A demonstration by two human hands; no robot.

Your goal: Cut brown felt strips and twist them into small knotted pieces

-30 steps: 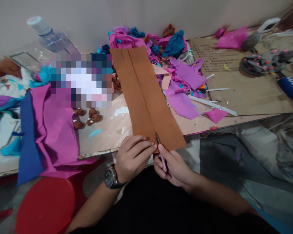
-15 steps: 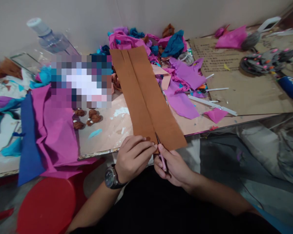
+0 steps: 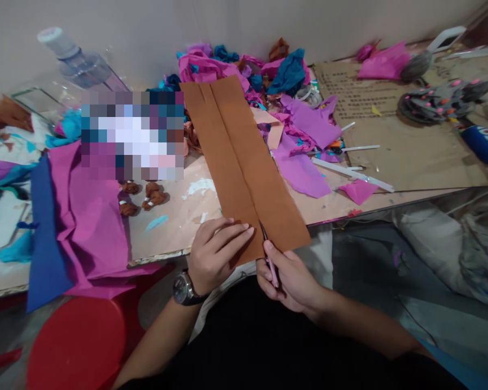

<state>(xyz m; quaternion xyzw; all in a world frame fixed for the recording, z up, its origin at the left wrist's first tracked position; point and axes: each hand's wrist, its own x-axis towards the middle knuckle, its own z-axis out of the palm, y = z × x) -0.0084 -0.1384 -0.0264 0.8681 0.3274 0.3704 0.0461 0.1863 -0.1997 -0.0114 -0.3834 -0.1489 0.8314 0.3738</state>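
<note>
A long brown sheet of crepe paper [image 3: 244, 162] stretches from the littered table to just in front of my body, with a dark lengthwise line down its middle. My right hand [image 3: 287, 276] is closed round scissors [image 3: 273, 271] with a pink handle. Their dark, narrow blades lie at the near part of the sheet, on the middle line. My left hand [image 3: 215, 252], with a watch [image 3: 183, 287] on its wrist, grips the sheet's near left part. Its fingers lie on top; the thumb is hidden under the paper.
Crumpled paper scraps [image 3: 288, 73] lie behind the sheet. Small brown bundles [image 3: 153, 195] and a large pink sheet [image 3: 89, 206] are at left, near a plastic bottle [image 3: 83, 65]. Cardboard [image 3: 390, 151] covers the right side. A red stool [image 3: 75, 341] stands below left.
My left hand has slid a little to the left along the brown paper, away from the blades. The right hand and scissors stay nearly in place.
</note>
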